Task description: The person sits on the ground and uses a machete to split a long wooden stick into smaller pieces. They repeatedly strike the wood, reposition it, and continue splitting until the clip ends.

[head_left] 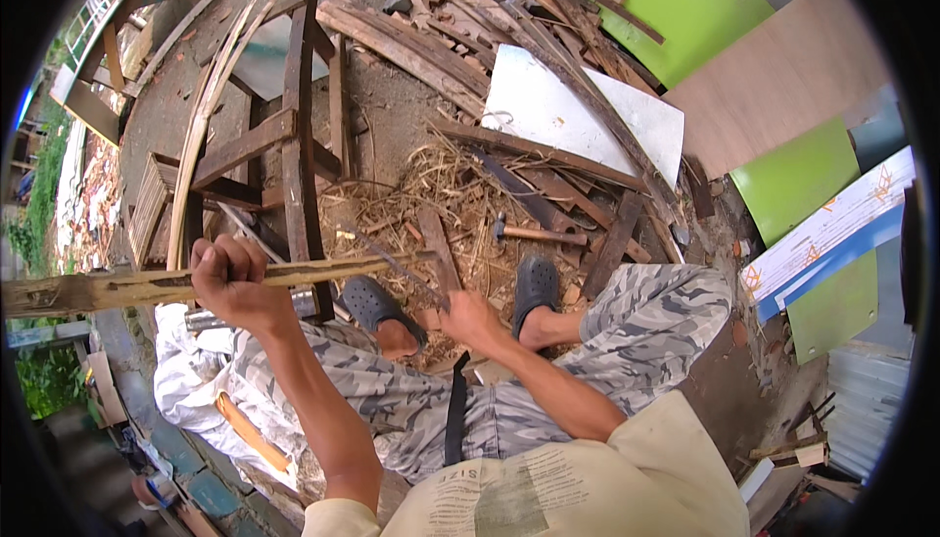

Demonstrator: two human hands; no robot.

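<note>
My left hand (231, 282) is wrapped round a long split bamboo strip (98, 292), which lies level across the view. Its wide end runs out past the left edge, and its thin end stops above my right hand (472, 322). In that hand, fingers closed, is a knife with a long, narrow, dark blade (401, 268), pointing up and left. The blade passes close to the bamboo strip; I cannot tell if they touch. My right fingers hide the knife's handle.
A hammer (540, 233) lies among shavings (431, 180) beyond my dark clogs (368, 302). A dark wooden frame (299, 136) stands at left. Scrap boards (401, 43) are piled at the far side, by a white sheet (548, 96). Green panels (676, 13) line the right.
</note>
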